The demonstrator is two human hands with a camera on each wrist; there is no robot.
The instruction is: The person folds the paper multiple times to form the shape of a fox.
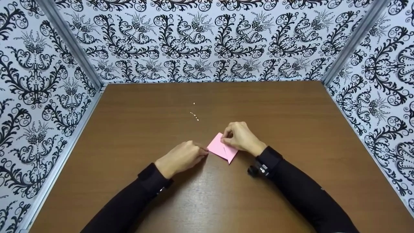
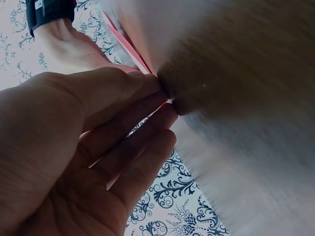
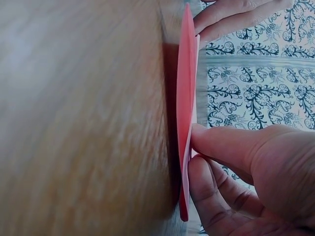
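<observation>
A folded pink paper (image 1: 222, 149) lies on the table (image 1: 291, 129) centre. Its nine o'clock corner is pinned flat by the left hand (image 1: 181, 157), steadying it, while a flap is pinched by the right hand (image 1: 241, 137).

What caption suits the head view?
Both hands, left hand and right hand, press a folded pink paper on a brown table.

Pretty even, soft overhead light in the head view, sharp all over. Pale sheen on the counter (image 1: 207, 200) low in the frame, faint shadows under the sleeves, some bending toward the corners. Wrist views much rougher: washed-out glare on the wood, hands (image 2: 74, 147) close up and soft, background wallpaper (image 3: 256, 98) a bit smeared.
</observation>
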